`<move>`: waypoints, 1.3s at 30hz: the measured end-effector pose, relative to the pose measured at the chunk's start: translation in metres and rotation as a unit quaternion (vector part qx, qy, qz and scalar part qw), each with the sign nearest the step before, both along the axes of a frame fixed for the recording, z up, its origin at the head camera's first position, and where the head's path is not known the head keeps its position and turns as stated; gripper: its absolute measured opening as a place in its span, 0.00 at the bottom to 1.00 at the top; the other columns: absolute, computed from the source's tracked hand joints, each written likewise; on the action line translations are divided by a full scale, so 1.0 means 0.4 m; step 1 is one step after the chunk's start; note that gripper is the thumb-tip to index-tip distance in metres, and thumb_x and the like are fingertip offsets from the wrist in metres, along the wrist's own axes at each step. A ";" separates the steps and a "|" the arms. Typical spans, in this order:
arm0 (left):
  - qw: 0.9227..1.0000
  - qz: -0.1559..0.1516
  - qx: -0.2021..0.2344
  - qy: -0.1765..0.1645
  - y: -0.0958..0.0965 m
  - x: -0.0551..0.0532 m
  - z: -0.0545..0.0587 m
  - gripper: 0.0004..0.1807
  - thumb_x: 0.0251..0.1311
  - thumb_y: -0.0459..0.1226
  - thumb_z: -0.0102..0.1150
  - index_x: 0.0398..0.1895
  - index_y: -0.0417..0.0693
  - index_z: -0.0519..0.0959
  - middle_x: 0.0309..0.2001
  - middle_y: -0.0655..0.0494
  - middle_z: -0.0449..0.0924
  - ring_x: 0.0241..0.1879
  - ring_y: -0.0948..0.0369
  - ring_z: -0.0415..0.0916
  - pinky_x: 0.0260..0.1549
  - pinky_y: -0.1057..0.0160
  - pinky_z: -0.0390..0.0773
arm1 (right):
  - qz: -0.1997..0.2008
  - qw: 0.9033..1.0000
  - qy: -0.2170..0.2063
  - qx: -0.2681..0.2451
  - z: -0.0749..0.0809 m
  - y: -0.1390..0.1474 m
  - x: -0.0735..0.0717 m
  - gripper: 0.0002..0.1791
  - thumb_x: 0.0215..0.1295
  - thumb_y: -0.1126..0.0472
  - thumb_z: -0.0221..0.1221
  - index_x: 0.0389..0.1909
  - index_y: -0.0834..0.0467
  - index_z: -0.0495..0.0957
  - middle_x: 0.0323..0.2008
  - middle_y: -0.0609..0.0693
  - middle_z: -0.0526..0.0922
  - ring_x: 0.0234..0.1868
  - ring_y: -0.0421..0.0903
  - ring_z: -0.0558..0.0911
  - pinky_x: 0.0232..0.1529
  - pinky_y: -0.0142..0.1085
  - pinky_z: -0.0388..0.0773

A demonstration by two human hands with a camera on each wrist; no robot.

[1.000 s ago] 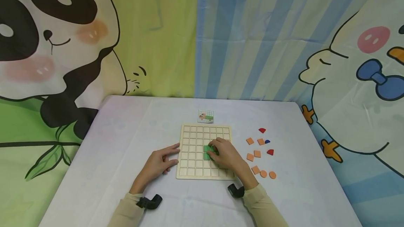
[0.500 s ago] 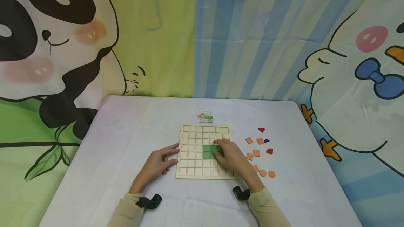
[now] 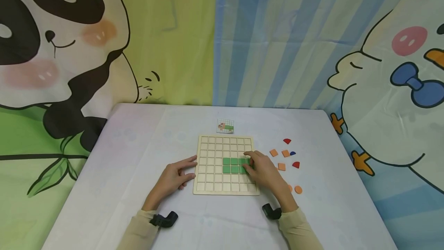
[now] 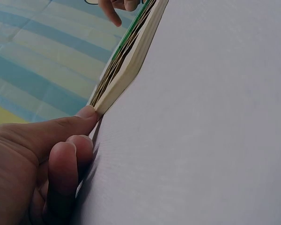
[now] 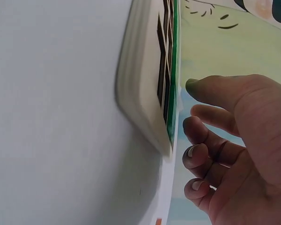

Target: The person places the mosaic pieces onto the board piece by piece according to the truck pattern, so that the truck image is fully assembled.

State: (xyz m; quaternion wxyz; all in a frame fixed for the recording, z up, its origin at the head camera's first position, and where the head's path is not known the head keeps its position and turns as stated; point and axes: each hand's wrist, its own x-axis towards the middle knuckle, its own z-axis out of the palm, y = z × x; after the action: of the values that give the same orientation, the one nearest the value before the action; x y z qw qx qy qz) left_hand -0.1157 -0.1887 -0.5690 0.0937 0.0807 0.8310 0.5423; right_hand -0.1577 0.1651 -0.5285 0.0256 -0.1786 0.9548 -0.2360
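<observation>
A pale wooden grid board [image 3: 208, 182] lies on the table, with several green square tiles [image 3: 230, 165] seated in two rows of its cells. My left hand [image 3: 174, 175] rests at the board's left edge, thumb and forefinger extended. In the left wrist view, the thumb of the left hand [image 4: 42, 145] touches the board's side [image 4: 126, 77]. Over the right end of the green rows is my right hand [image 3: 265, 169], hiding part of them. Seen from the right wrist, thumb and bent fingers of that hand [image 5: 243, 136] stand apart above the board, nothing between them.
Several orange squares [image 3: 281, 166], orange discs [image 3: 298, 190], two red wedges [image 3: 287, 141] and a blue half-round piece [image 3: 293, 153] are scattered right of the board. Behind it lies a small picture card [image 3: 225, 126]. Printed curtains [image 3: 194, 49] back the table.
My right hand has shifted to the right along the green tiles, uncovering more of them, and now overlaps some orange pieces. The left hand has stayed at the board's edge.
</observation>
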 end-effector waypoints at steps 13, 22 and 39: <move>1.000 0.004 -0.005 -0.004 0.001 0.000 -0.007 0.27 0.65 0.35 0.73 0.67 0.53 0.83 0.76 0.63 0.74 0.15 0.63 0.74 0.15 0.63 0.80 | -0.048 0.999 0.004 -0.002 -0.006 0.074 0.006 0.24 0.69 0.59 0.70 0.64 0.59 0.80 0.30 0.45 0.76 0.29 0.40 0.71 0.32 0.31 0.70; 1.000 0.006 0.001 -0.009 0.001 0.000 -0.007 0.26 0.64 0.35 0.73 0.67 0.53 0.83 0.76 0.63 0.74 0.15 0.63 0.74 0.15 0.63 0.80 | -0.069 0.998 0.000 -0.007 -0.005 0.127 0.017 0.20 0.69 0.59 0.70 0.59 0.58 0.83 0.29 0.44 0.76 0.30 0.40 0.71 0.32 0.31 0.70; 1.000 0.008 -0.009 -0.013 0.006 -0.005 -0.009 0.27 0.64 0.35 0.74 0.67 0.54 0.83 0.76 0.65 0.73 0.15 0.63 0.74 0.16 0.63 0.80 | -0.115 0.993 -0.027 0.018 -0.004 0.213 0.043 0.20 0.71 0.56 0.69 0.59 0.60 0.83 0.32 0.47 0.79 0.35 0.44 0.74 0.39 0.38 0.75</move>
State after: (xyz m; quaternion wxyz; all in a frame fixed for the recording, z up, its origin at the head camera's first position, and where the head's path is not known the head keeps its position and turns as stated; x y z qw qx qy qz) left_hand -0.1177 -0.1863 -0.5727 0.1011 0.0655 0.8354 0.5362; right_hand -0.1404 0.2503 -0.5301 0.0272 -0.0605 0.9721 -0.2250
